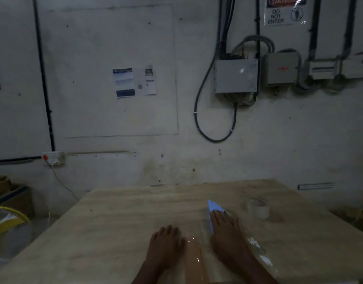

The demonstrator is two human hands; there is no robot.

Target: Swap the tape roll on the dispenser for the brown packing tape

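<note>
We see both hands low on the wooden table (115, 232), a little apart from each other, in a dim and rather blurred view. The left hand (166, 240) rests palm down with the fingers a little bent and their tips on the wood; as far as we can see, it grips nothing. The right hand (225, 228) lies flat with the fingers almost straight, and the fingertips press on a blue piece (212, 208) that sticks out beyond them; we cannot tell if this is part of the dispenser. Between the two hands runs a shiny brown strip (195, 261), flat on the table and reaching to the near edge of the view; it looks like packing tape, and its left edge lies just beside the left hand. To the right of the right hand, near but not touching it, a pale roll (258, 211) of tape stands on the table. Under the right forearm we see a clear film (258, 249) with bright reflections. Far beyond the hands is a stained wall with some papers (133, 82) above the left hand, a grey box (236, 75) with cables above the right hand, and a warning sign (284, 11) higher. Far left of the left hand are a socket (53, 157) and a yellow fan (6, 222).
</note>
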